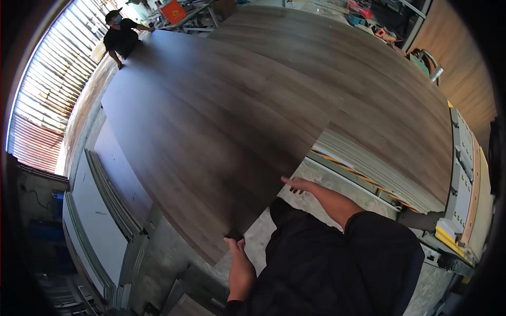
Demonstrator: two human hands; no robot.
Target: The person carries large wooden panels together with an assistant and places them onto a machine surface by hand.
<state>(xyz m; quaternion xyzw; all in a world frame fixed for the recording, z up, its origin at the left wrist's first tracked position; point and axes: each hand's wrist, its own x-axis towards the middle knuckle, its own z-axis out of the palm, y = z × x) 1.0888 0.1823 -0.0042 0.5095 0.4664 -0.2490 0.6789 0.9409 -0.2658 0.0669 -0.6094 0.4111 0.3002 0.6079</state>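
My left hand [236, 245] grips the brown board [211, 126] by its near edge; whether my right hand [299, 184] there grasps too, I cannot tell.

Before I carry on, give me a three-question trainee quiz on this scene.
1. True or false: a co-worker is at the far end of the large wood-grain panel.
2. Multiple choice: the wearer's left hand and right hand are at the panel's near edge. Which is closer to the panel's lowest corner in the picture? A) left B) right
3. Fill in: the co-worker's short-sleeved top is ____ in colour.
Key: 1 true; 2 A; 3 black.
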